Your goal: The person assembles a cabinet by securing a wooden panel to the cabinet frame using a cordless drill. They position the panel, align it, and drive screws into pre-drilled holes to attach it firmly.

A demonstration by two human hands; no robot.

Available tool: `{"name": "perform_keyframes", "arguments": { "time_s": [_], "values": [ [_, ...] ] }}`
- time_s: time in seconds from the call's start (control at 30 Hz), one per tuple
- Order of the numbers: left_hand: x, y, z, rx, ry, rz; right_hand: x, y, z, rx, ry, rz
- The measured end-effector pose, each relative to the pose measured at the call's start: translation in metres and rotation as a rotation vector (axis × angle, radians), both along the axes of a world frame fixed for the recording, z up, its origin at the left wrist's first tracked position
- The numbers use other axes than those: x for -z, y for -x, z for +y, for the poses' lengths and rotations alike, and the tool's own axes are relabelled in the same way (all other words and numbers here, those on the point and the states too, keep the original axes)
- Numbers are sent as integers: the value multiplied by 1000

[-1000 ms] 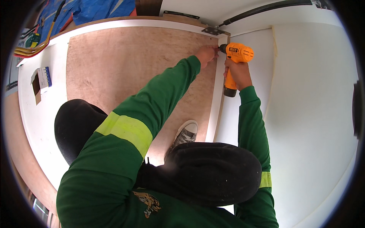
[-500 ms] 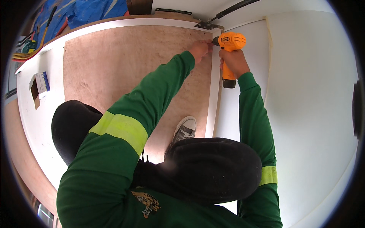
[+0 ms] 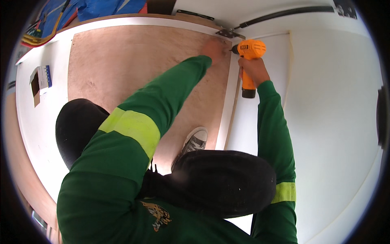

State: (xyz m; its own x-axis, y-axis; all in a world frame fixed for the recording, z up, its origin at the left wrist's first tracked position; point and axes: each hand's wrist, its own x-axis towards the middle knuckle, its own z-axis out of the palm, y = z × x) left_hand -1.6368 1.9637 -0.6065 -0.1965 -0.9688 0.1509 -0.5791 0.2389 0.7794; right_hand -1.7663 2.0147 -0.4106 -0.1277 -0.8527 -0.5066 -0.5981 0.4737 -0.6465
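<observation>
My right hand (image 3: pixel 255 71) is wrapped round the handle of an orange cordless drill (image 3: pixel 252 49) with a black battery foot. The drill's black chuck points left, and a thin bit shows at its tip. My left hand (image 3: pixel 215 50) is just left of that tip, over the far right corner of a brown wooden panel (image 3: pixel 122 69). Motion smears its fingers, so what they hold, if anything, cannot be made out. A dark metal hinge bracket (image 3: pixel 226 33) sits on the white frame just beyond my left hand.
A black strut (image 3: pixel 284 14) runs along the white wall at the far right. An open small cardboard box (image 3: pixel 40 82) lies on the white border at left. Blue tarpaulin (image 3: pixel 97 9) and a yellow-red cable (image 3: pixel 42 40) are at the far left. My shoe (image 3: pixel 196 140) rests on the panel.
The drill's tip has come away from my left fingers, and a bit now shows. My left hand has become blurred with motion. The whole view has shifted slightly.
</observation>
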Motion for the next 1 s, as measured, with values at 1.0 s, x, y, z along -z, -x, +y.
{"name": "perform_keyframes", "arguments": {
  "time_s": [1.0],
  "values": [
    [-74,-197,-19,-549,618,8,13,3,-15,38,-123,73]
  ]
}}
